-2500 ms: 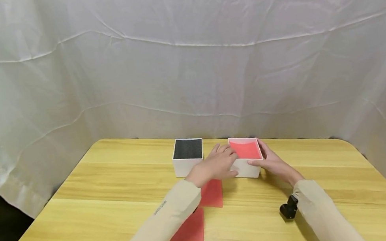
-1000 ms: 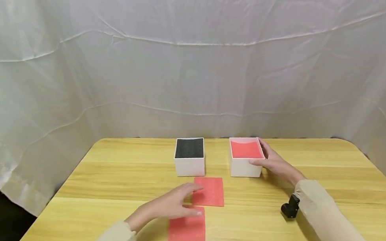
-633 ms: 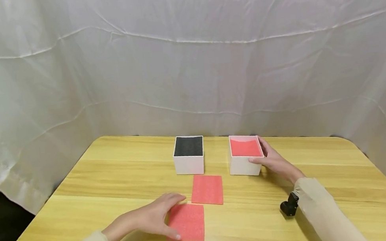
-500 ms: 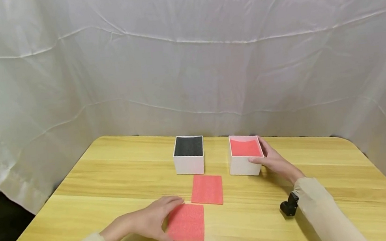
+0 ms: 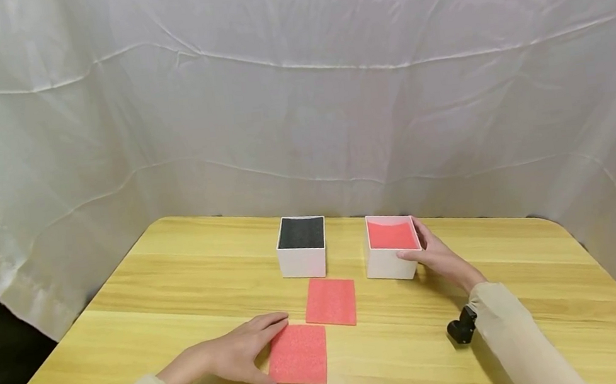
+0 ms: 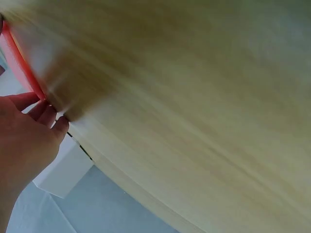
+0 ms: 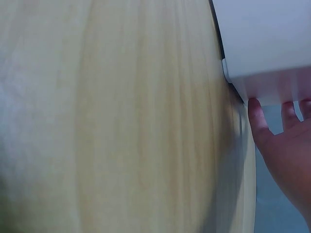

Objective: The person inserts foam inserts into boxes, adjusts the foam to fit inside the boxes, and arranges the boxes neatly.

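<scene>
Two white boxes stand at the back of the table: one lined with black foam [image 5: 300, 234], one lined with red foam [image 5: 391, 237]. My right hand [image 5: 432, 256] grips the red-lined box at its right side, thumb on the front face; the right wrist view shows my thumb [image 7: 256, 116] against the box wall [image 7: 265, 43]. Two red foam squares lie nearer me, the far one [image 5: 330, 301] and the near one [image 5: 299, 355]. My left hand [image 5: 249, 351] rests flat on the table, touching the near square's left edge. In the left wrist view my fingertips [image 6: 46, 114] meet that foam edge [image 6: 19, 63].
The wooden table [image 5: 156, 310] has rounded corners and a white cloth backdrop [image 5: 298, 104] hangs close behind it. A small black camera [image 5: 460, 329] sits on my right wrist. Bare wood lies to the left and right of the boxes.
My left hand left the red-lined box, came back toward me and settled at the left edge of the near foam square. The right hand and both boxes stayed put.
</scene>
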